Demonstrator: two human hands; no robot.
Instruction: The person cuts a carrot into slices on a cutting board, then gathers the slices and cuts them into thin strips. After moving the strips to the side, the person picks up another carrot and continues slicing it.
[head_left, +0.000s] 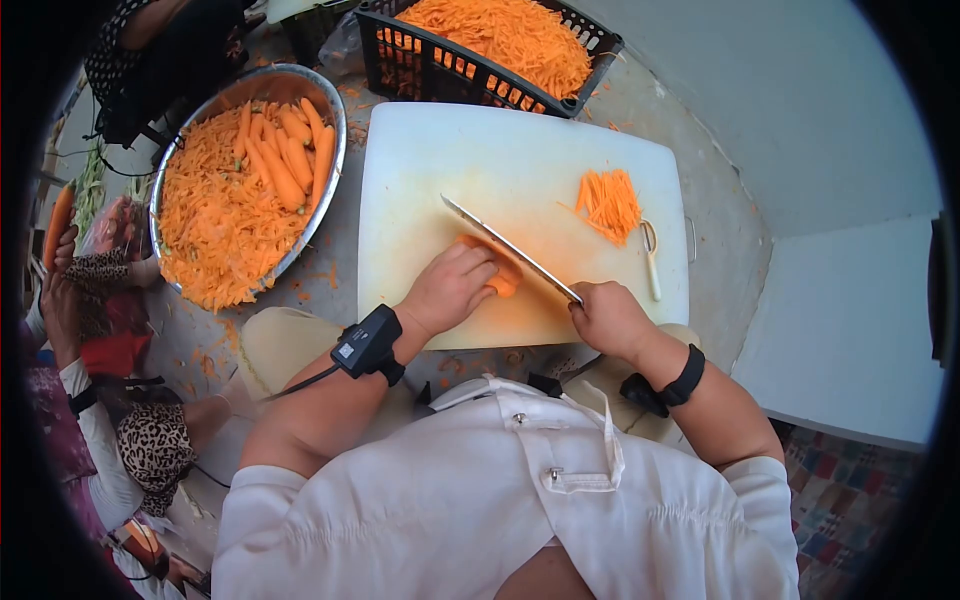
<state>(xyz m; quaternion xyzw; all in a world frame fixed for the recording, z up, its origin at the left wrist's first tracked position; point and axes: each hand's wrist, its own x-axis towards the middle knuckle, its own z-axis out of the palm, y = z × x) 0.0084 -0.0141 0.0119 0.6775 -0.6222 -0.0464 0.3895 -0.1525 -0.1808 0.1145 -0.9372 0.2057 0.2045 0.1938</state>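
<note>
Gripping the knife (510, 248) by its handle, the right hand (607, 318) is curled fully closed, so the handle is hidden inside the fist and only the long blade shows, running up and to the left from the knuckles. Beside it, the left hand (450, 287) lies palm down on a stack of carrot slices (500, 272), fingers bent and drawn close together, fingertips pressing the top of the stack just short of the blade. The blade's flat side rests against or just beside those fingertips; whether its edge has entered the carrot cannot be told. Both hands work over a white cutting board (470, 160), stained orange beneath the left fingers. Each wrist carries a black band, the left one with a small box and a cable.

Beyond the right fingers, well clear of the blade, a small heap of carrot strips (609, 202) lies on the board, and a peeler (651, 258) with a pale handle lies just beside it. Farther from the left fingers, off the board's left edge, a metal bowl (335, 150) holds shredded carrot with whole peeled carrots (285, 155) on top. Farthest away, past the board's top edge, a black crate (400, 65) is heaped with shredded carrot. At the far left, another person's hand (65, 250) holds an unpeeled carrot.
</note>
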